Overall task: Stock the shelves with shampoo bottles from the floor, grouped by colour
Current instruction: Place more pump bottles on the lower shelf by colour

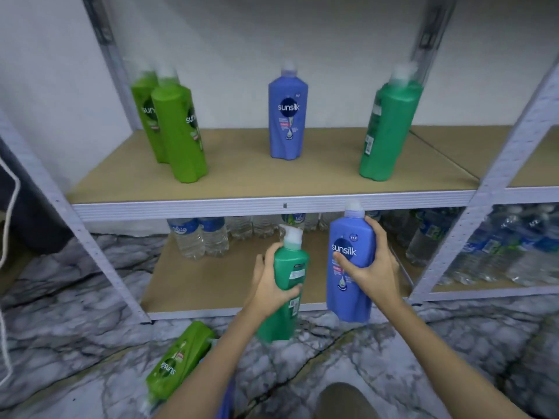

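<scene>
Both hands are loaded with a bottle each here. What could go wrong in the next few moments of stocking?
1. The hands are crossed relative to the groups: the left hand holds the teal bottle, whose group stands right; a mix-up or collision seems possible.
2. The right hand must set its blue bottle beside the lone blue one, which could topple.
3. The light green bottle on the floor lies near the feet.

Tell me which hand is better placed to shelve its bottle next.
The right hand: its blue bottle is raised almost directly below the blue bottle on the shelf.
</scene>
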### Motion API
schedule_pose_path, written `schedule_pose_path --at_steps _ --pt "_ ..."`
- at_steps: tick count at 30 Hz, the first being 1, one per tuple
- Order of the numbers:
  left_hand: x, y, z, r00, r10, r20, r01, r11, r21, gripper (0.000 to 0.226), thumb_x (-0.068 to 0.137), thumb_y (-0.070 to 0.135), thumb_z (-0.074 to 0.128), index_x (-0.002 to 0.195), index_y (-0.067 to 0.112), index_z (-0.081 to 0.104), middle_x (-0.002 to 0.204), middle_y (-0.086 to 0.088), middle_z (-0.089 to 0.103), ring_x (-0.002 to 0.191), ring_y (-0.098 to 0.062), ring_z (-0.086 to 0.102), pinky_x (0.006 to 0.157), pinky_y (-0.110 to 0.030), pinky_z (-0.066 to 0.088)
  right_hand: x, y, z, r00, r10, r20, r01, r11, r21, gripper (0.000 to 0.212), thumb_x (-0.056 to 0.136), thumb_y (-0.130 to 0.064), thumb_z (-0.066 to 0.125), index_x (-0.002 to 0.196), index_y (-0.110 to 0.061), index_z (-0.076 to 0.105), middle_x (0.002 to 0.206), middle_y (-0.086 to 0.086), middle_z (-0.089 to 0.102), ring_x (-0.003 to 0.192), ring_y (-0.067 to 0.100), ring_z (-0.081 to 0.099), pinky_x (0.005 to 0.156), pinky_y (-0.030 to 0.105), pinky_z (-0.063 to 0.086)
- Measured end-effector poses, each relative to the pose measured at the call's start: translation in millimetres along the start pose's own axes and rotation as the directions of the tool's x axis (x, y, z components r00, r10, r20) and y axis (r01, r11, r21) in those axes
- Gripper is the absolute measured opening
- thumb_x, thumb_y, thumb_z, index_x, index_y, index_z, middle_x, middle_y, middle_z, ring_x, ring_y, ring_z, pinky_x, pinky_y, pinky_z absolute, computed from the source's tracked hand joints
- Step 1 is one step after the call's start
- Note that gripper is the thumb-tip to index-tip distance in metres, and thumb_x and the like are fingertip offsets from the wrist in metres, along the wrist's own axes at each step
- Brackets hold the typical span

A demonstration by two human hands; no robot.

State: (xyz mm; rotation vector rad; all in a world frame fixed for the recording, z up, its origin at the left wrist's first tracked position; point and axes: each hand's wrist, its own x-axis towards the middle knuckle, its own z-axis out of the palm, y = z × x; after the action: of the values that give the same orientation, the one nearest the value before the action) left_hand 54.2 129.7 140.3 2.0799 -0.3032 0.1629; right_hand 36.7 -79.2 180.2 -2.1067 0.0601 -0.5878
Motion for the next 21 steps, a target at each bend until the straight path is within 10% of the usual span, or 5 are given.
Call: schedule_pose_path --at_steps 11,21 --pt "52.0 93.7 -113.8 0.828 0.254 -0.501 -0.278 0.96 0.027 0.08 0.061 0.015 0.081 0.126 0.016 0.036 0.114 -0.001 0.039 0.099 0.0 0.039 0.088 0.002 0.026 79.9 -101.4 -14.1 0.989 -0.082 -0.126 0.095 0.99 0.101 0.073 0.061 -0.038 0.066 0.125 -0.047 0.03 0.115 -0.004 0.06 0.091 0.022 0.061 0.076 0.036 0.05" --pt "104.6 112.8 -157.2 0.746 0.277 -0.606 -0.284 0.955 0.086 0.078 0.063 0.006 0.081 0.128 0.011 0.038 0.114 -0.002 0.035 0.094 0.003 0.035 0.086 -0.005 0.027 156.5 -139.2 22.3 0.956 -0.168 -0.24 0.177 0.984 0.016 0.074 0.074 -0.034 0.072 0.137 -0.034 0.032 0.115 0.004 0.05 0.095 0.023 0.055 0.076 0.031 0.042"
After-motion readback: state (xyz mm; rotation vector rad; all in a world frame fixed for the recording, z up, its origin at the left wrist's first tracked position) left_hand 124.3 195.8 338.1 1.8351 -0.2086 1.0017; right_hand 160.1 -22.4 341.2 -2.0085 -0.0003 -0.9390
